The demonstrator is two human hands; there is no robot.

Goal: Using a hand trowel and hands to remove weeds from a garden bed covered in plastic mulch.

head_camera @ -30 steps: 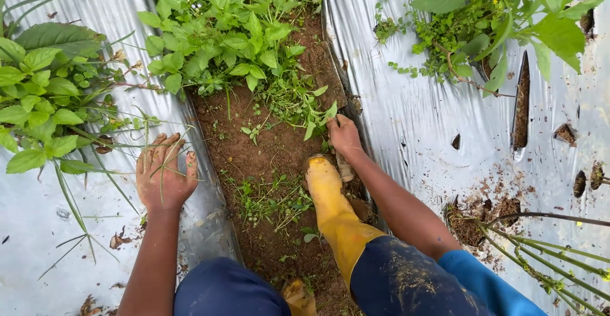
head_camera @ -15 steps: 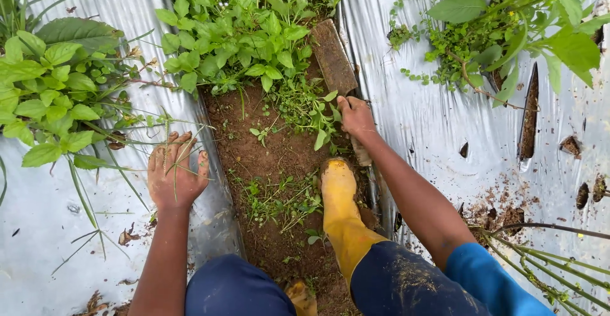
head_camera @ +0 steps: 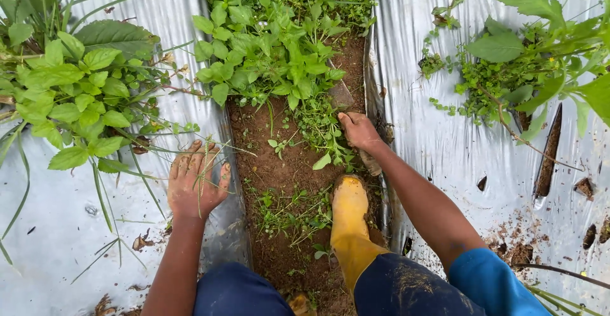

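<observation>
My left hand (head_camera: 194, 181), muddy, lies flat with fingers spread on the silver plastic mulch (head_camera: 70, 227) at the left side of a soil furrow (head_camera: 279, 170). My right hand (head_camera: 359, 130) is closed around the handle of a flat-bladed tool (head_camera: 341, 94) whose blade rests in the low green weeds (head_camera: 273, 49) growing in the furrow. My yellow rubber boot (head_camera: 349, 217) stands in the furrow just below the right hand. Dark blue trousers (head_camera: 406, 287) fill the bottom.
Silver plastic mulch (head_camera: 445, 151) also covers the bed to the right, torn with soil-filled holes (head_camera: 549, 154). Leafy plants (head_camera: 70, 94) and grass blades overhang the left bed; more leafy plants (head_camera: 527, 62) hang over the right bed. Small weeds (head_camera: 295, 208) dot the bare soil.
The view has shifted and both hands sit a little farther forward along the furrow. The right hand with the tool has moved up into the edge of the weeds.
</observation>
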